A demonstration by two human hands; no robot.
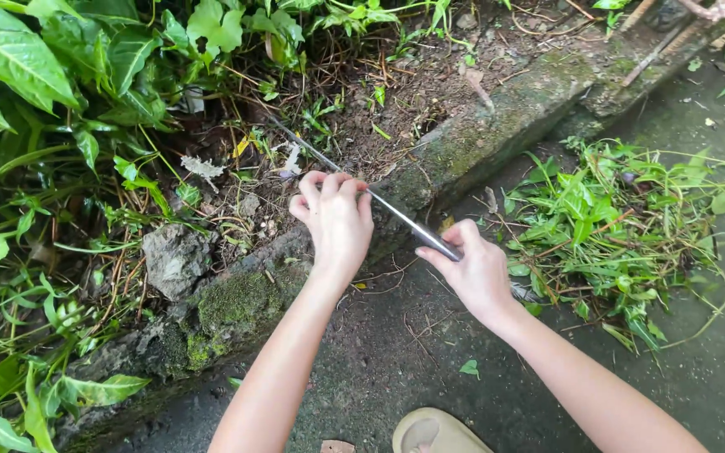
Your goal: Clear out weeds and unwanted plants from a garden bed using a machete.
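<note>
We gripped a thin metal rod [354,180] with both fists at the centre of the frame: our left hand [337,220] wrapped its middle above the mossy stone edge [237,306], our right hand [472,268] clasped its near end, beside cut weeds [623,226] at right

Both hands grip a thin metal rod [362,189]: left hand [337,214] over the mossy stone curb [237,302], right hand [473,268] just beside it (weed pile [623,226] near).
</note>
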